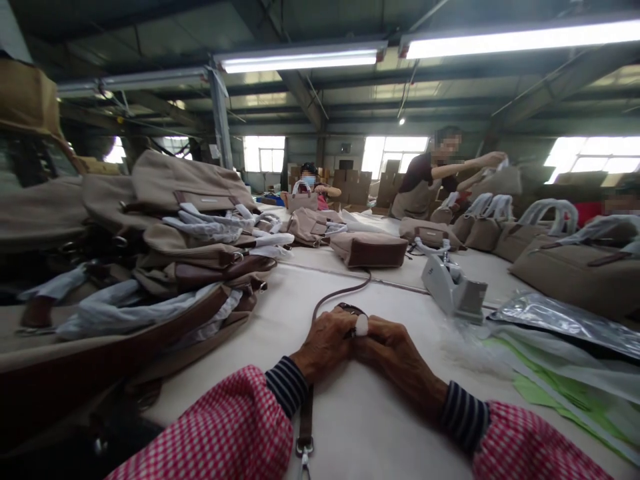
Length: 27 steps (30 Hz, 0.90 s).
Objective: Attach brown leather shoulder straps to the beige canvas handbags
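My left hand (330, 337) and my right hand (387, 340) meet over the white table, fingers closed together on a brown bag strap (307, 417). A small white piece (361, 325) shows at the fingertips, around the strap's hardware as far as I can see. Part of the strap loops up past the hands, and a dark length (351, 309) peeks out just beyond the fingers. Its lower end hangs toward me with a metal clasp (305, 450). My fingers hide the exact grip. Ahead lies a taupe handbag (370, 249) with a dark brown base.
Taupe bags with white-wrapped handles (195, 193) are piled on the left. A grey tape dispenser (455, 287) stands at right, near clear plastic (575, 323) and green sheets (565, 387). More bags (580, 267) line the right side. Co-workers handle bags across the table.
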### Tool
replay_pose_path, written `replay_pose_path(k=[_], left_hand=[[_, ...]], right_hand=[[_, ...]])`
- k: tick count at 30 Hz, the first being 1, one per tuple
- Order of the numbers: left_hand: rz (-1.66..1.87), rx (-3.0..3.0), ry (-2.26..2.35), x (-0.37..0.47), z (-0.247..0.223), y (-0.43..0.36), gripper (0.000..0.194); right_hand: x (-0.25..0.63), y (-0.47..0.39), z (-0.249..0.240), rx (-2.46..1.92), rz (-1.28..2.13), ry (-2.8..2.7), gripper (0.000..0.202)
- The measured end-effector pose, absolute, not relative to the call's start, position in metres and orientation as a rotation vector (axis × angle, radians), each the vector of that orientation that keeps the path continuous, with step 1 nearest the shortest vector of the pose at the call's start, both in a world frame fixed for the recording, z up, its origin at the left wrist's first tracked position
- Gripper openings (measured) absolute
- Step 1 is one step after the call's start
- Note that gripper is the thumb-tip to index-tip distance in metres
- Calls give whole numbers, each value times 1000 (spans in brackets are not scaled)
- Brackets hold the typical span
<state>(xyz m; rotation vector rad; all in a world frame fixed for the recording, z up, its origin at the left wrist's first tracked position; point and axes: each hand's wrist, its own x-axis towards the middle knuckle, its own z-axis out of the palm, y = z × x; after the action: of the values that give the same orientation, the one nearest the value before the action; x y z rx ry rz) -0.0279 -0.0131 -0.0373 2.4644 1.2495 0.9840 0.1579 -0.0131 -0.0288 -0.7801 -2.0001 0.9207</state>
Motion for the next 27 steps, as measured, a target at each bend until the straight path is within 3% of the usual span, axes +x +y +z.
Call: replay_pose_path(k=[8, 13, 16, 22, 27], left_hand=[[919, 2612, 1199, -32, -37, -12, 5], [1015, 2653, 1252, -40, -22, -16, 23], [1069, 2610, 1363, -44, -15, -17, 28], [1009, 2596, 1859, -51, -9, -30, 19], [861, 2646, 2130, -103, 38, -60, 18]], right_hand=[[176, -28, -16, -955, 1023, -1996, 29], [186, -21, -21, -1020, 1031, -2000, 30], [188, -13, -29, -1084, 1049, -2015, 35], [190, -4, -36, -1077, 1009, -2089, 38], [188, -10, -34, -1014, 1002, -2059, 35]])
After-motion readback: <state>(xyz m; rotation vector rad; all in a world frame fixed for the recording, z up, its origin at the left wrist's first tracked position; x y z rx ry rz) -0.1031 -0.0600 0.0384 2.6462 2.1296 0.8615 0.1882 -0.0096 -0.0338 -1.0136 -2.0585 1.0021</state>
